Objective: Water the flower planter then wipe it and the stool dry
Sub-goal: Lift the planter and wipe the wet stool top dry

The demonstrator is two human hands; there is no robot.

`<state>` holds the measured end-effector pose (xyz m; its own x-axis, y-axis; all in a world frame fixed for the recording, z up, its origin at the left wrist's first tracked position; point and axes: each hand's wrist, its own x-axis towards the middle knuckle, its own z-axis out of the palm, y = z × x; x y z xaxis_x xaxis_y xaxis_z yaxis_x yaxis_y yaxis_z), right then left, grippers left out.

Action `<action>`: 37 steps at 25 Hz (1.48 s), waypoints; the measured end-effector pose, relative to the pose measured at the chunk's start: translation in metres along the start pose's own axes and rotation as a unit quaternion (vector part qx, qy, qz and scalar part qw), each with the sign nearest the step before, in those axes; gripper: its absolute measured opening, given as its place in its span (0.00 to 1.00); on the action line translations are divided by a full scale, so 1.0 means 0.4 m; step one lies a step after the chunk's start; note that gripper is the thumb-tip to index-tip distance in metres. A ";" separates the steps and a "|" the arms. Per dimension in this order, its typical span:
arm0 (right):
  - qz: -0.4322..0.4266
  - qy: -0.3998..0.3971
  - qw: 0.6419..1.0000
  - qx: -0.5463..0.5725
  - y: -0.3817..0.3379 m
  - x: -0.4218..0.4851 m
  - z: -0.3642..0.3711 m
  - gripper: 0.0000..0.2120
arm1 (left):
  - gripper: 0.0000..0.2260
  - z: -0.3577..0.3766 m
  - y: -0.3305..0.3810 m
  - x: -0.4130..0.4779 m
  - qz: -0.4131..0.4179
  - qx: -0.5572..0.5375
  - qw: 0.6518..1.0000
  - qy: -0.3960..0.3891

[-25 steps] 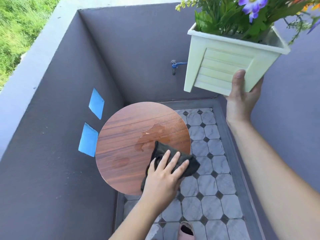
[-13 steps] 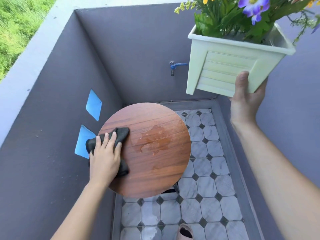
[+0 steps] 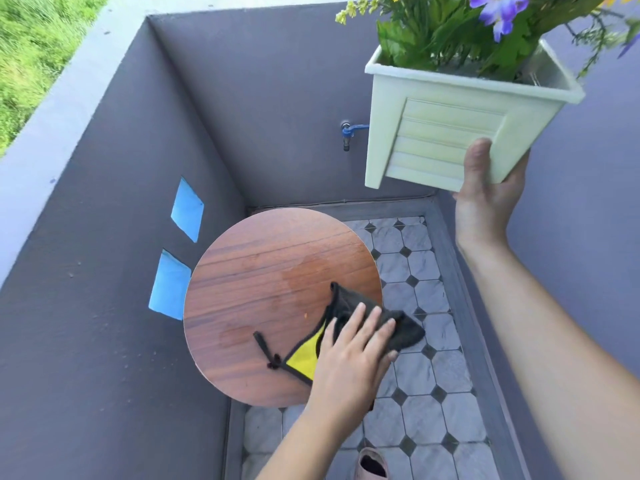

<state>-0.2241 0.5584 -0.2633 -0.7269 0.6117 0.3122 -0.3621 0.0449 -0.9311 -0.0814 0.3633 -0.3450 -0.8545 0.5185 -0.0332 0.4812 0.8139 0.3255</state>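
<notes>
Planter (image 3: 450, 133), pale green, flowers in it, held up in the air at about 1 o'clock, well above the stool (image 3: 270, 292) and apart from it. Right hand (image 3: 485, 199) is the grip on it: thumb on the slatted front face, fingers wrapped under the base, closed around the lower corner. Planter tilts a little toward the camera.

Left hand (image 3: 349, 355) lies flat, fingers spread, pressing a dark cloth (image 3: 349, 306) with a yellow patch onto the stool top at about 4 o'clock of the round seat, near its rim; not curled around the cloth, just palm down on it. Part of the cloth hangs past the edge over the tiled floor (image 3: 415, 375).

Step in hand, judged: drying the stool top. A faint damp patch (image 3: 304, 271) shows near the centre toward 1 o'clock of the seat, another dull mark near 7 o'clock. To do it well: keep the palm flat, sweep across the centre patch, then the lower-left mark, overlapping passes out to the rim. Keep the planter level and off to the side so nothing drips on the wiped wood.

Tap (image 3: 348, 131) on the back wall sits just left of the planter.
</notes>
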 end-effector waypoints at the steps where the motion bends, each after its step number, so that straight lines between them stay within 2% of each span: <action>1: 0.003 0.000 1.000 0.001 0.001 0.000 -0.002 0.37 | 0.20 0.001 -0.013 -0.043 -0.005 -0.008 1.000 -0.011; 6: 0.009 0.012 1.000 -0.002 -0.005 -0.005 -0.012 0.40 | 0.23 -0.039 -0.200 -0.207 -0.130 -0.017 0.990 0.047; 8: 0.006 0.017 1.000 -0.012 -0.007 -0.007 -0.017 0.38 | 0.24 -0.075 -0.265 -0.212 -0.229 -0.045 0.969 0.082; 10: 0.002 0.017 1.000 -0.017 -0.005 -0.005 -0.023 0.36 | 0.20 -0.113 -0.310 -0.166 -0.330 -0.098 0.935 0.089; 14: -0.011 0.000 1.000 -0.010 -0.010 -0.006 -0.030 0.31 | 0.20 -0.144 -0.365 0.009 -0.392 -0.052 0.907 0.143; 17: -0.024 -0.009 1.000 -0.011 -0.015 -0.018 -0.034 0.30 | 0.21 -0.138 -0.363 0.145 -0.416 -0.032 0.896 0.155; 19: -0.024 -0.013 1.000 -0.010 -0.012 -0.020 -0.038 0.29 | 0.21 -0.130 -0.338 0.224 -0.371 -0.016 0.917 0.143; 22: -0.016 -0.007 1.000 -0.010 -0.001 -0.012 -0.048 0.23 | 0.20 -0.110 -0.278 0.308 -0.258 0.000 0.960 0.108; 26: -0.016 0.009 1.000 -0.010 -0.004 -0.008 -0.059 0.23 | 0.23 -0.082 -0.176 0.310 -0.046 0.007 0.997 0.055; 28: -0.013 0.015 1.000 -0.010 -0.006 -0.005 -0.063 0.22 | 0.24 -0.073 -0.134 0.271 0.069 0.004 0.997 0.023; 30: -0.012 0.021 1.000 -0.008 -0.010 -0.002 -0.065 0.22 | 0.21 -0.057 -0.108 0.223 0.146 0.008 0.989 0.011; 34: -0.015 0.020 1.000 -0.002 -0.012 -0.006 -0.065 0.23 | 0.18 -0.045 -0.085 0.105 0.221 0.002 0.975 -0.013; 37: -0.016 0.014 1.000 -0.008 -0.031 -0.023 -0.032 0.20 | 0.20 -0.062 -0.092 0.015 0.234 -0.019 0.971 -0.049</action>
<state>-0.2055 0.5625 -0.2571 -0.6978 0.6322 0.3368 -0.3757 0.0773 -0.9235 -0.1094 0.3298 -0.3337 -0.5195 0.8536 0.0376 0.8038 0.4733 0.3605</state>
